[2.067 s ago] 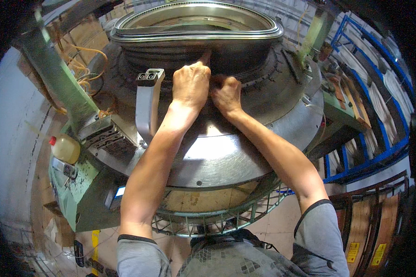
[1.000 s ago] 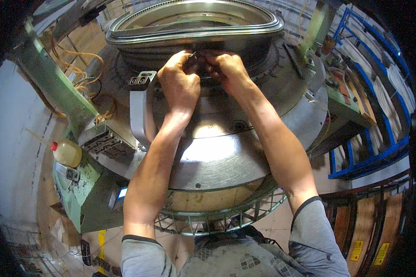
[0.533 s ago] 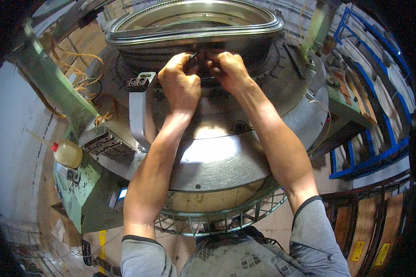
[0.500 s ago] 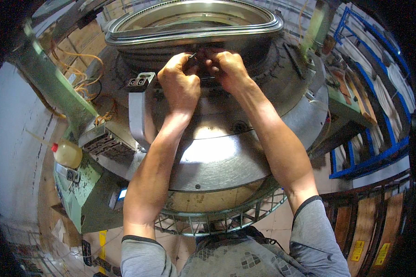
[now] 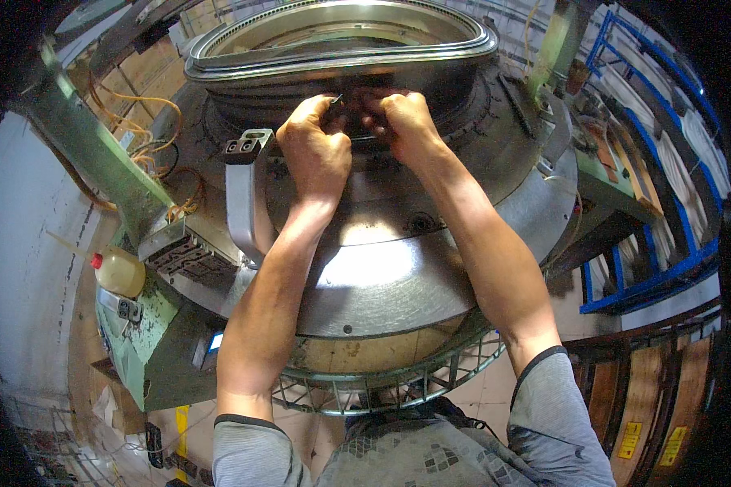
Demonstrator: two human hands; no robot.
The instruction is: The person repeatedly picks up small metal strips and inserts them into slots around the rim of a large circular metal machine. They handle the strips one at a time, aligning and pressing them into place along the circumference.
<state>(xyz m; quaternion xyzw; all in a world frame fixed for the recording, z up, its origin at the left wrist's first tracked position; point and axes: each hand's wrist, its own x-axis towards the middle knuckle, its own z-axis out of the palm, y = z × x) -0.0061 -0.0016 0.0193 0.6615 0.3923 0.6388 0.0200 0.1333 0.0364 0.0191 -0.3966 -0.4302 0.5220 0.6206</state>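
A workshop floor [image 5: 536, 381] of pale, stained concrete shows below, with yellow markings [image 5: 180, 422] at the lower left. A green machine frame [image 5: 150, 357] stands at the left, a green post [image 5: 89, 158] slanting up from it, orange wires [image 5: 150, 146] looped beside it. A yellowish bottle [image 5: 120, 272] with a red cap sits on the frame. A pale wall [image 5: 20, 268] curves along the left. Blue racks [image 5: 666, 243] at the right hold what may be white sheets. Brown panels [image 5: 649, 406] stand at the lower right. Bright light glares from above.
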